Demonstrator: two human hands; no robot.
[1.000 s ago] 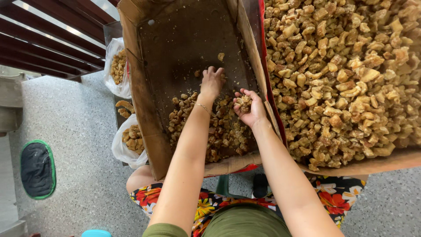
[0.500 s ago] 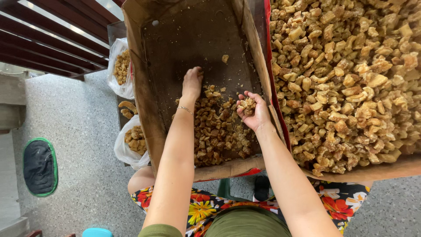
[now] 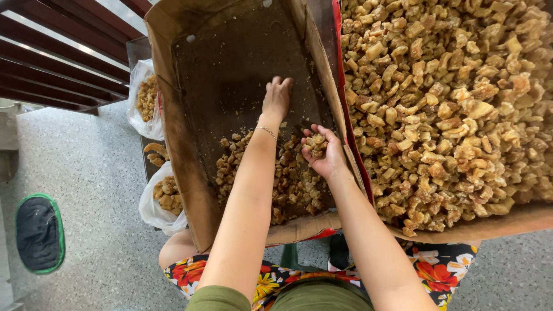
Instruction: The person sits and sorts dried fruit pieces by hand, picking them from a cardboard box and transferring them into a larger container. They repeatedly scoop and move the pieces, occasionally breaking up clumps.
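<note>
At my far left a dark mat with a green rim point(image 3: 39, 233) lies on the speckled floor. Two white plastic bags point(image 3: 145, 98) point(image 3: 161, 198) of golden chunks sit beside the first of two cardboard boxes point(image 3: 184, 173). That box is mostly bare, a small heap of chunks point(image 3: 288, 184) at its near end. My left hand point(image 3: 277, 98) rests flat on its bare bottom, fingers together. My right hand point(image 3: 322, 152) is cupped, palm up, around a few chunks point(image 3: 315, 143). The second box point(image 3: 489, 227) on the right is heaped full with candied pieces point(image 3: 455, 103).
</note>
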